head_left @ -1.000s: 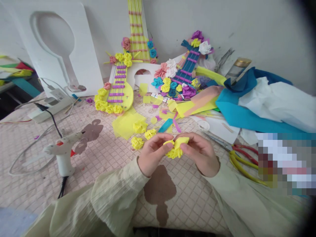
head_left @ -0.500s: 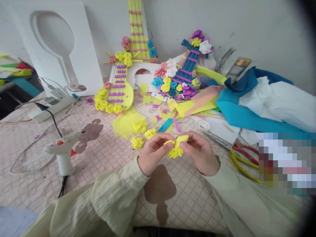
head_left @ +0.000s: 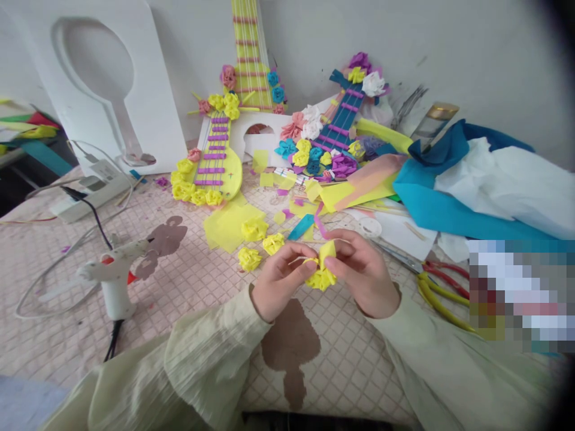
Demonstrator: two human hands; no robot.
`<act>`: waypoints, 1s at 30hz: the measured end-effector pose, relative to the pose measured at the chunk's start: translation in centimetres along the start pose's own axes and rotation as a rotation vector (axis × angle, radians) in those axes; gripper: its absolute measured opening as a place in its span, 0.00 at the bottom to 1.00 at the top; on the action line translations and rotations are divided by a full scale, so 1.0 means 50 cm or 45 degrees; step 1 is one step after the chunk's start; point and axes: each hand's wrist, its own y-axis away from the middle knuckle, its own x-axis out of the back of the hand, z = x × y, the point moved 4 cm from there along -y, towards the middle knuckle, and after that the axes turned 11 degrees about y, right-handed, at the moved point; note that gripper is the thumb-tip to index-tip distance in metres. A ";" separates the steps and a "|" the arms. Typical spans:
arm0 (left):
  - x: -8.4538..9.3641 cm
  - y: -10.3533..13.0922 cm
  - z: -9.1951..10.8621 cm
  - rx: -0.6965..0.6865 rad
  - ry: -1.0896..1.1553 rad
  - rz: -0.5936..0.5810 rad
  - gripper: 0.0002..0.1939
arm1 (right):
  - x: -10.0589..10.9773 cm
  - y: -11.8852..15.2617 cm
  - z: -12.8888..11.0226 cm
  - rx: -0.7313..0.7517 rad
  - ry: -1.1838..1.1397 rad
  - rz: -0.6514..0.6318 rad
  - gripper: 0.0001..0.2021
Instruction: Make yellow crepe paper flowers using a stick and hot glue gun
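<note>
Between my hands, above the table, is a yellow paper flower (head_left: 321,280) with crumpled petals. My left hand (head_left: 284,276) pinches its left side with thumb and fingertips. At its upper right, my right hand (head_left: 363,270) holds a folded yellow paper petal (head_left: 327,254) between thumb and fingers, pressed against the flower. Fingers hide part of where petal and flower meet. Just left of my hands lie three finished yellow paper flowers, the nearest flower (head_left: 250,258) on the tablecloth, beside some yellow paper sheets (head_left: 229,222).
At left a white glue gun (head_left: 114,281) stands with its cord near a power strip (head_left: 92,188). Scissors (head_left: 442,290) with red and yellow handles lie right. Flower-decorated paper instruments, including a yellow one (head_left: 227,170), lean at the back. Blue paper (head_left: 449,203) heaps up at right.
The petal in my right hand has turned more upright against the flower. My right fingers have lifted and shifted slightly left. My left hand stays nearly still.
</note>
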 end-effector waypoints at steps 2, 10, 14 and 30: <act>0.000 0.000 -0.001 0.033 0.009 0.005 0.06 | 0.003 0.000 -0.003 0.019 0.029 0.046 0.13; 0.005 -0.005 -0.001 0.220 0.112 0.109 0.09 | 0.008 0.002 -0.014 0.119 0.358 0.145 0.13; 0.004 -0.005 -0.002 0.301 0.254 0.125 0.13 | 0.004 -0.002 -0.013 0.097 0.358 0.098 0.14; 0.001 -0.006 0.006 0.141 -0.153 -0.036 0.17 | 0.023 -0.009 -0.022 0.096 0.575 0.186 0.06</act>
